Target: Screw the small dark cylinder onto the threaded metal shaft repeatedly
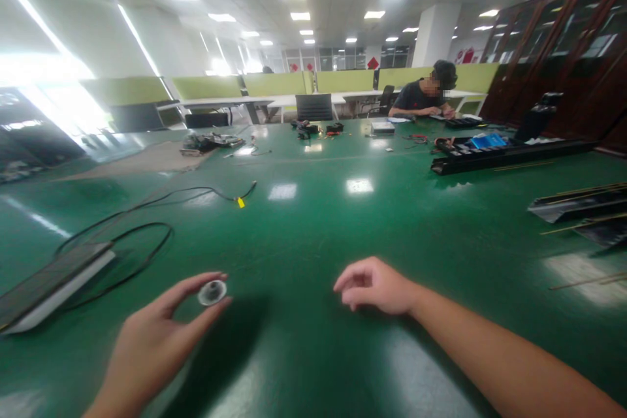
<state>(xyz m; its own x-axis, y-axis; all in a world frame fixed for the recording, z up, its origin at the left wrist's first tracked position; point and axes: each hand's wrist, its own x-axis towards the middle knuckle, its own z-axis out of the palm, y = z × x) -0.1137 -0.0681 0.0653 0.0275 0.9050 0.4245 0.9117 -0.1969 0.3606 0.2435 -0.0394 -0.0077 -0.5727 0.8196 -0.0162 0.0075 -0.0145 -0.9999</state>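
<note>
In my left hand (pixel 157 333), at the lower left, is a small round white cup-like piece (pixel 212 292) with a dark centre. Thumb and fingers close on its rim from both sides, and its opening faces me. What exactly the piece is, I cannot make out. My right hand (pixel 377 286) hovers over the green tabletop (pixel 304 241), to the right of the piece and apart from it. Its fingers are loosely curled, with a gap to the thumb and nothing visible between them.
A long dark-and-white box (pixel 59 284) with a looping black cable (pixel 161 241) lies at left; a yellow tag (pixel 240 202) hangs on the cable. Metal channels (pixel 578 202) and a long black tray (pixel 509 155) are at right. Across the table a person (pixel 426 95) bends over parts.
</note>
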